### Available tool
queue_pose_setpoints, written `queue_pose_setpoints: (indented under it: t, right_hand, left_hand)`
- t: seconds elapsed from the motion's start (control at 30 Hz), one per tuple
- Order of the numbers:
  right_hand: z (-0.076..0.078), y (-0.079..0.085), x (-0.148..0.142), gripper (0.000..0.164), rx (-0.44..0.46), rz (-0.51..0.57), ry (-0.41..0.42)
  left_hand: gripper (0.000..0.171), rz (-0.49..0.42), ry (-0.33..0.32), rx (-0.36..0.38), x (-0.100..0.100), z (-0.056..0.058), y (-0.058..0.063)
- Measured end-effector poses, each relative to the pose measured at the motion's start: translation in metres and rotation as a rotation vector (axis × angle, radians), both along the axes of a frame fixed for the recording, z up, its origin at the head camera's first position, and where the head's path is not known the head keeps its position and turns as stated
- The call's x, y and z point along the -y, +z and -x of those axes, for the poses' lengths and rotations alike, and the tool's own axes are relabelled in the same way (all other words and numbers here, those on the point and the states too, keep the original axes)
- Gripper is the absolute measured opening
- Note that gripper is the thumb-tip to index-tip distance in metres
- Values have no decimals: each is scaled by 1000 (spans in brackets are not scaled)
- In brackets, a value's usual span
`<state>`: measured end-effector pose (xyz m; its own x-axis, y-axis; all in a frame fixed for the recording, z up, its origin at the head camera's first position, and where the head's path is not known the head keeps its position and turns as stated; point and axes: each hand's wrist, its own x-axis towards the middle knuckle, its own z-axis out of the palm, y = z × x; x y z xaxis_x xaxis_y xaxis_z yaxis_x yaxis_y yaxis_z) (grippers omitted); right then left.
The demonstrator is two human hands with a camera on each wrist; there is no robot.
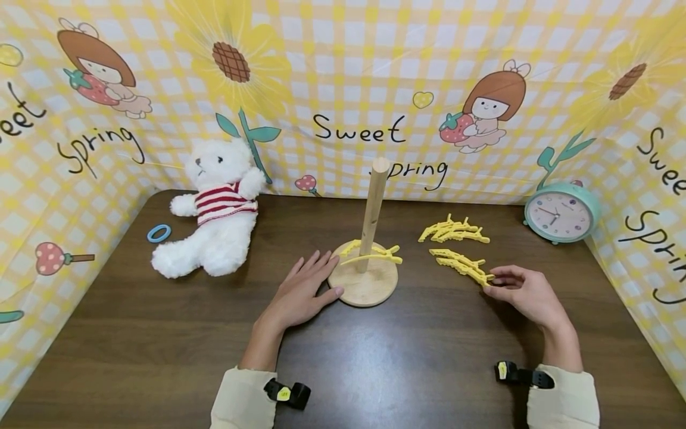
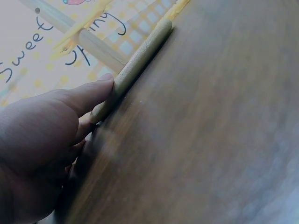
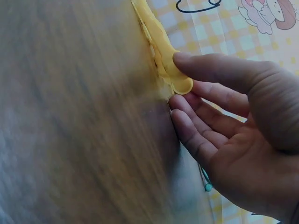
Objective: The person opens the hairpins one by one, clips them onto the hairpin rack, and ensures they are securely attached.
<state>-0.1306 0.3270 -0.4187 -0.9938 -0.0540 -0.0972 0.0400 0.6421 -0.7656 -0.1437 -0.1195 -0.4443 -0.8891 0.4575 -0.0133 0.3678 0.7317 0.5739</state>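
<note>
A round wooden base (image 1: 364, 293) with an upright wooden pole (image 1: 374, 208) stands mid-table. Thin yellow branch-like pieces (image 1: 386, 257) sit around the pole's lower part. My left hand (image 1: 302, 292) lies at the base's left side, fingers extended and thumb touching the rim; in the left wrist view the thumb (image 2: 96, 93) presses the edge. At the right, my right hand (image 1: 527, 295) pinches the near end of a yellow branch-like piece (image 3: 163, 51) between thumb and fingers. Another such piece lies right alongside it, so I cannot tell whether both are held.
Behind the right hand lie more yellow branch-like pieces (image 1: 455, 231). A mint alarm clock (image 1: 561, 213) stands at the back right. At the left are a white teddy bear (image 1: 220, 238) in a striped shirt and a blue ring (image 1: 158, 233). Patterned cloth (image 1: 354, 77) encloses the table's back and sides.
</note>
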Motion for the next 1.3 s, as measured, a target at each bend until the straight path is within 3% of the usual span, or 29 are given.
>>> queue_pose_setpoints:
  t: [0.77,1.3]
  right_hand:
    - [1,9,14,43,-145,114,-45]
    - [3,21,47,33,-457,274,-90]
  left_hand:
    - [72,0,1,2,0,-1,1]
    - [72,-1,1,-4,0,-1,1]
